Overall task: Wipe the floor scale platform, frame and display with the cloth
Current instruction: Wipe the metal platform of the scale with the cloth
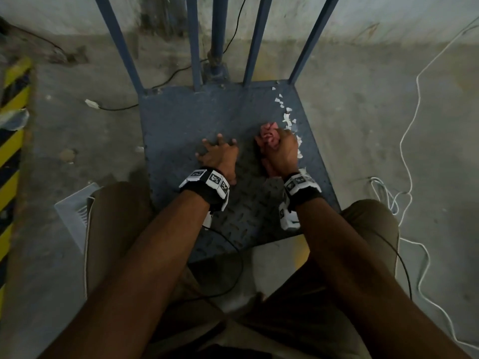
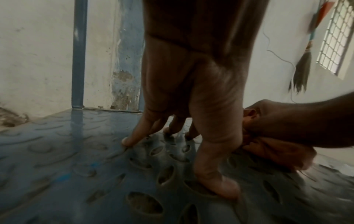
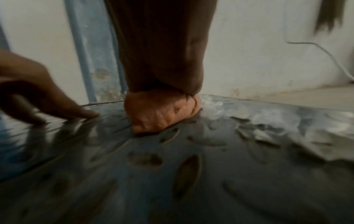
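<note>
The floor scale's blue tread-plate platform [image 1: 181, 120] lies in front of me, with blue frame bars [image 1: 121, 45] rising at its far edge. My right hand [image 1: 281, 149] grips a bunched pink cloth [image 1: 268, 137] and presses it onto the plate right of centre. In the right wrist view the right hand [image 3: 162, 112] is a fist on the plate. My left hand [image 1: 220, 154] rests beside it with fingers spread, fingertips [image 2: 126, 141] on the plate [image 2: 57, 151]. The cloth [image 2: 277, 151] shows orange-pink under the right hand. The display is out of sight.
White paper scraps [image 1: 287, 115] are strewn along the platform's right side, blurred in the right wrist view [image 3: 268, 125]. A white cable [image 1: 412, 117] loops on the concrete floor to the right. A black cable [image 1: 116, 108] and a yellow-black striped edge [image 1: 13, 141] lie left.
</note>
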